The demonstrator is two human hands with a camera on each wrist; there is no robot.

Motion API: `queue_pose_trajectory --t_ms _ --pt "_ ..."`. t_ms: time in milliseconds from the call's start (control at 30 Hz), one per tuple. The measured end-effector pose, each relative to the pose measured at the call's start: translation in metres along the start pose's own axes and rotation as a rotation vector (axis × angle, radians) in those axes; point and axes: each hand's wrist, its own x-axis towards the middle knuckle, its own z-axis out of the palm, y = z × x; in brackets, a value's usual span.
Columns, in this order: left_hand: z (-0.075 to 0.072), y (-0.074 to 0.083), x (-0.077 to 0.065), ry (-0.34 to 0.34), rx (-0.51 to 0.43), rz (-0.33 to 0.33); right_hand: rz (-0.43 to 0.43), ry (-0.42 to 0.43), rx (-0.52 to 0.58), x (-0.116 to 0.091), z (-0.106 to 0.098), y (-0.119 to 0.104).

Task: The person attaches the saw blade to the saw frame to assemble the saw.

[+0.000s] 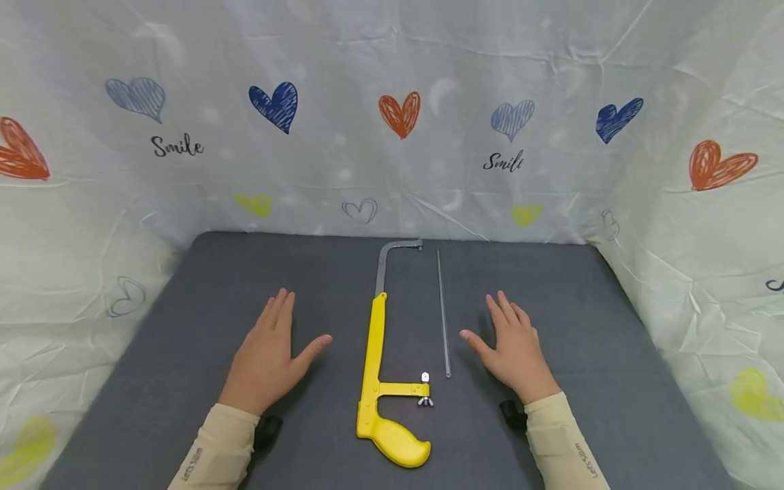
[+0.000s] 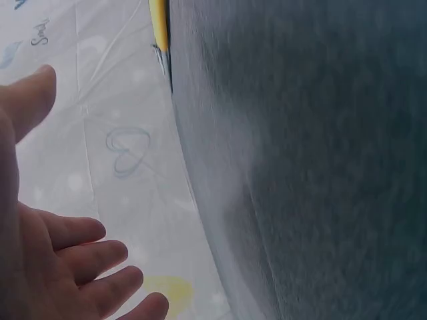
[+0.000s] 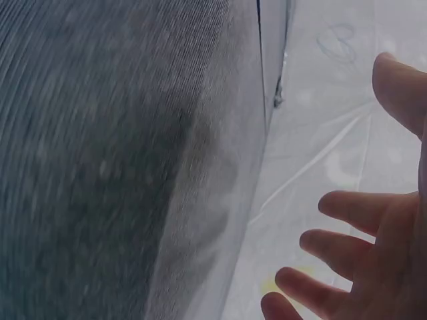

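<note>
Head view, yellow saw frame (image 1: pixel 373 354), metal strip (image 1: pixel 444 320) just right, our left hand (image 1: pixel 269 361) leftward, right hand (image 1: pixel 514 350) farther right, apart, fingers straight

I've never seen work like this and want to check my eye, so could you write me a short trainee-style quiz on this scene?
1. True or false: the thin metal strip lies between the saw frame and the person's right hand.

2. What is the person's left hand holding?
A) The saw frame
B) The thin metal strip
C) Nothing

3. Fill in the colour: the curved far end of the saw frame is ____.

Key: 1. True. 2. C. 3. Grey.
</note>
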Motion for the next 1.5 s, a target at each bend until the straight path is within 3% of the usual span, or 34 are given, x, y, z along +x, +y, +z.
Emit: queue_pose_trajectory --t_ms 400,900,1267,1500 --pt "0.014 0.029 -0.002 -0.038 -0.01 0.055 -0.017 -0.075 0.006 0.004 0.011 -0.021" --pt "0.03 0.069 -0.004 -0.055 -0.025 0.128 -0.082 -0.072 -0.004 0.007 0.02 -0.04" --pt "0.041 0.096 -0.003 -0.117 -0.033 0.084 0.016 -0.028 0.075 0.009 0.026 -0.058" --pt "0.042 0.107 -0.003 -0.144 -0.039 0.01 0.1 -0.037 0.075 0.013 0.029 -0.066"
